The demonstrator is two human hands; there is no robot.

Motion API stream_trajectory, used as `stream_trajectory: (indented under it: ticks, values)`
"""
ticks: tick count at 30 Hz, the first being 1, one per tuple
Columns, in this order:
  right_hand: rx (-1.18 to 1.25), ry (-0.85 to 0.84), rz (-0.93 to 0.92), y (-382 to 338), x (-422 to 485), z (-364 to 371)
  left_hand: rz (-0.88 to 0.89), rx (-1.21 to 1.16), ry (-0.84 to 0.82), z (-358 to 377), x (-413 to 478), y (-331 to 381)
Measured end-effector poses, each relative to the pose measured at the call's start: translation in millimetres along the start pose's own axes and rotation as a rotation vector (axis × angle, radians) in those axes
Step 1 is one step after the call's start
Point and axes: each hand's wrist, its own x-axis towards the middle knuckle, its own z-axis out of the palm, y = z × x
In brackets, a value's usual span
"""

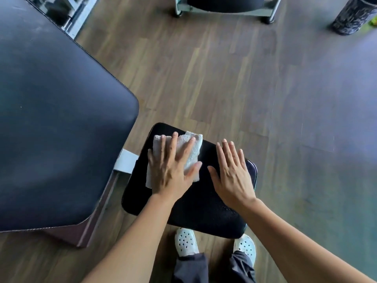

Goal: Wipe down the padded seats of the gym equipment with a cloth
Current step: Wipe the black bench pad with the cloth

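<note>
Left hand pressed flat, fingers spread, on folded white terry cloth atop black padded seat; right hand flat beside, fingers straight.

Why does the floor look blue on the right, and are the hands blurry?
In the head view, bluish light washes over the floor at right; the left hand on the cloth looks a little smeared, the right hand sharper.

Soft, even light fills the scene, with a bluish sheen across the floor at right and a dull glow on the big pad. Shadows are faint. The left hand is slightly motion-blurred. Edges bend with wide-angle distortion.
</note>
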Motion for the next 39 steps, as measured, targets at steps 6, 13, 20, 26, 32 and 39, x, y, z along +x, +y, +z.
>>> stream_trajectory:
  ticks: [6, 13, 20, 26, 32, 39]
  values:
    - [-0.059, 0.025, 0.029, 0.3, 2.5, 10.3, -0.131, -0.020, 0.003, 5.6, 64.4, -27.3]
    - [-0.067, -0.009, 0.038, 0.9, 0.2, 7.5, 0.018, -0.102, -0.043, -4.8, -24.4, -4.6]
    - [-0.060, 0.000, 0.032, 0.9, 0.2, 8.1, -0.116, -0.042, -0.026, 3.4, 57.5, -32.0]
    - [-0.060, 0.008, 0.025, 2.0, 0.7, 9.6, -0.032, -0.043, -0.020, -5.0, -4.1, -31.2]
    - [-0.064, 0.038, 0.003, 4.3, 2.3, 10.4, 0.065, 0.017, -0.035, -11.8, -43.9, -60.3]
    - [-0.056, 0.054, -0.033, 12.4, -25.5, 10.8, -0.204, 0.014, 0.026, -13.8, -54.8, -25.1]
